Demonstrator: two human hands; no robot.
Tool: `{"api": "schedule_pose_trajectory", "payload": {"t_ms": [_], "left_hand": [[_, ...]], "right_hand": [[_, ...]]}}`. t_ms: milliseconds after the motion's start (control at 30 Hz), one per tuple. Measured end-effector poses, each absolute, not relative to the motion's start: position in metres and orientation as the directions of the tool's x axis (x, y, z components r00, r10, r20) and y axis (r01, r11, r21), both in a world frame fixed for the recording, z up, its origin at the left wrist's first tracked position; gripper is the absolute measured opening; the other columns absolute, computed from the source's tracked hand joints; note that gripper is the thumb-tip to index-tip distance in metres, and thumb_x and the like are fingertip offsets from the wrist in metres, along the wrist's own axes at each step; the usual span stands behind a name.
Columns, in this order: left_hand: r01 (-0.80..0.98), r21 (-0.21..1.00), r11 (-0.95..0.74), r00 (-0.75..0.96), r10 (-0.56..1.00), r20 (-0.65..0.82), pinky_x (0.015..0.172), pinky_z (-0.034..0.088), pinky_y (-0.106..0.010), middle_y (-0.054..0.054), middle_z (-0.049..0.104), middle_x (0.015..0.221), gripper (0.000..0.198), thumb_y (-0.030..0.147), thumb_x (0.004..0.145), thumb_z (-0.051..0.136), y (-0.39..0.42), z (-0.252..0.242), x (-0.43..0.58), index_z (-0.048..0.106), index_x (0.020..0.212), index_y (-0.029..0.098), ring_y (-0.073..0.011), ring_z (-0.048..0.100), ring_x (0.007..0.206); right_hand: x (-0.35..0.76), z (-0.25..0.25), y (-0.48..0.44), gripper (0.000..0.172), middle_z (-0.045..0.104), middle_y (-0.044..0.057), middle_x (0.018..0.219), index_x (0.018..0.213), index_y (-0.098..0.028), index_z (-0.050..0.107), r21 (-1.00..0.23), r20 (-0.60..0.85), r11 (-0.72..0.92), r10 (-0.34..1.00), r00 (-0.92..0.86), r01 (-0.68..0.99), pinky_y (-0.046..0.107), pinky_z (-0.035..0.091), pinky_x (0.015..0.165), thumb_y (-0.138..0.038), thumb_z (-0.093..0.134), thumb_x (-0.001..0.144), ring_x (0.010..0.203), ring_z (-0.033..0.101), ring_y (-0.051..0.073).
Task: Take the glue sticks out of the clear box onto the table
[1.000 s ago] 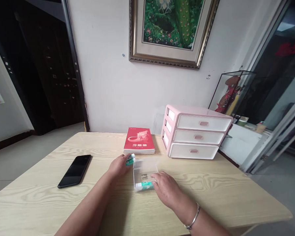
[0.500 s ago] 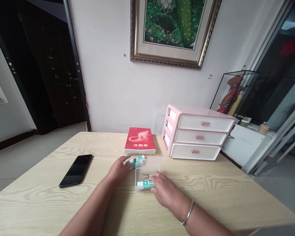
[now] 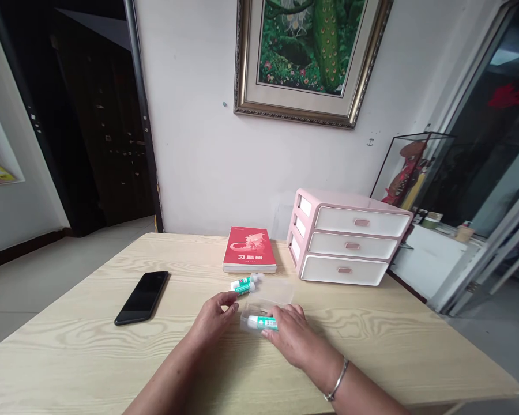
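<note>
A clear plastic box (image 3: 244, 328) with its lid (image 3: 279, 291) folded back lies on the table in front of me. My right hand (image 3: 292, 334) is closed over the box's right side, fingers on a green-and-white glue stick (image 3: 263, 322). The stick lies along the near side of the box; whether the hand also grips the wall I cannot tell. Left of the box is my left hand (image 3: 216, 317), thumb and fingers apart, holding nothing. Two more glue sticks (image 3: 243, 288) lie side by side just beyond its fingertips. Part of the box's inside is hidden by my right hand.
A red book (image 3: 249, 248) lies behind the glue sticks. To its right stands a pink and white drawer unit (image 3: 350, 242). A black phone (image 3: 142, 297) rests on the left of the wooden table (image 3: 69, 357). A framed picture hangs on the wall.
My left hand has drawn back from the two glue sticks toward the near left of the box. My right hand stays at the glue stick and box. The view has shifted slightly.
</note>
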State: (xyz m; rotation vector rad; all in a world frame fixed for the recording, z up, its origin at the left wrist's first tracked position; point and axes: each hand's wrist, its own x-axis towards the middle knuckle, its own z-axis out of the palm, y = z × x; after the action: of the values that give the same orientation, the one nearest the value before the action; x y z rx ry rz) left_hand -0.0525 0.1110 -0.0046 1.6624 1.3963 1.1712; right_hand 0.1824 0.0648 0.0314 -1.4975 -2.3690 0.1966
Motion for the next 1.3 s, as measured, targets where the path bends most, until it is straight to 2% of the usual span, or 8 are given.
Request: {"api": "schedule_pose_trajectory", "payload": {"t_ms": [133,233,400,533,667,800,1100,1300], "left_hand": [[0.424,0.843,-0.331,0.076,0.940,0.332,0.069,0.054,-0.031,-0.011,0.070,0.118,0.039,0.041,0.084,0.059,0.087,0.010,-0.051,0.070,0.115,0.021,-0.0240,0.068,0.091],[0.404,0.783,-0.473,0.195,0.881,0.432,0.075,0.055,-0.031,-0.010,0.064,0.129,0.039,0.041,0.086,0.061,0.065,0.025,-0.044,0.067,0.122,0.028,-0.0231,0.066,0.095],[0.381,0.760,-0.527,0.333,0.845,0.419,0.077,0.053,-0.028,-0.008,0.070,0.103,0.031,0.043,0.094,0.052,0.048,0.031,-0.038,0.070,0.113,0.027,-0.0199,0.065,0.087],[0.392,0.795,-0.463,0.226,0.886,0.405,0.076,0.051,-0.027,-0.006,0.070,0.099,0.030,0.046,0.092,0.054,0.057,0.019,-0.058,0.070,0.104,0.024,-0.0194,0.065,0.086],[0.432,0.860,-0.273,-0.006,0.952,0.305,0.072,0.052,-0.029,-0.007,0.072,0.096,0.040,0.053,0.084,0.059,0.074,0.006,-0.081,0.069,0.106,0.022,-0.0232,0.067,0.087],[0.466,0.876,-0.122,-0.099,0.977,0.188,0.069,0.049,-0.029,-0.005,0.073,0.088,0.044,0.054,0.081,0.057,0.089,-0.005,-0.085,0.068,0.105,0.020,-0.0240,0.068,0.082],[0.563,0.822,-0.091,-0.036,0.990,0.135,0.064,0.043,-0.032,-0.006,0.071,0.083,0.038,0.044,0.084,0.054,0.108,-0.012,-0.070,0.068,0.108,0.018,-0.0266,0.066,0.075],[0.670,0.721,-0.176,0.052,0.980,0.192,0.079,0.046,-0.040,-0.014,0.071,0.103,0.030,0.034,0.084,0.055,0.120,-0.005,-0.046,0.069,0.106,0.019,-0.0333,0.066,0.094]], "right_hand": [[0.182,0.041,0.056,0.015,0.065,0.007,0.101,0.105,-0.022,0.062,-0.330,0.292,0.398,0.905,-0.309,0.856,0.039,0.036,0.094,-0.029,0.051,0.097,0.102,0.054,0.026],[0.174,0.050,0.046,0.017,0.064,0.007,0.105,0.109,-0.023,0.061,-0.374,0.370,0.471,0.866,-0.336,0.799,0.038,0.038,0.095,-0.028,0.049,0.098,0.104,0.053,0.024],[0.158,0.051,0.038,0.019,0.064,0.007,0.107,0.113,-0.024,0.060,-0.403,0.455,0.605,0.783,-0.423,0.687,0.038,0.039,0.096,-0.026,0.047,0.099,0.104,0.054,0.024],[0.167,0.034,0.045,0.019,0.064,0.010,0.102,0.103,-0.022,0.059,-0.513,0.525,0.498,0.827,-0.204,0.699,0.037,0.044,0.089,-0.030,0.041,0.100,0.098,0.058,0.024],[0.183,0.011,0.063,0.028,0.066,0.007,0.088,0.115,-0.019,0.051,-0.620,0.307,0.135,0.948,0.082,0.773,0.033,0.046,0.076,-0.034,0.052,0.091,0.086,0.063,0.025],[0.190,-0.005,0.089,0.041,0.070,0.009,0.088,0.123,-0.015,0.052,-0.604,0.041,-0.111,0.985,0.169,0.790,0.030,0.045,0.070,-0.027,0.057,0.083,0.085,0.067,0.025],[0.272,0.000,0.112,0.030,0.073,0.010,0.101,0.103,-0.018,0.069,-0.503,0.055,-0.145,0.978,0.199,0.852,0.025,0.043,0.076,-0.014,0.052,0.079,0.093,0.067,0.022],[0.339,-0.001,0.111,0.027,0.074,0.009,0.096,0.098,-0.018,0.070,-0.515,0.060,-0.185,0.966,0.251,0.837,0.027,0.044,0.074,-0.021,0.052,0.079,0.089,0.068,0.023]]}}
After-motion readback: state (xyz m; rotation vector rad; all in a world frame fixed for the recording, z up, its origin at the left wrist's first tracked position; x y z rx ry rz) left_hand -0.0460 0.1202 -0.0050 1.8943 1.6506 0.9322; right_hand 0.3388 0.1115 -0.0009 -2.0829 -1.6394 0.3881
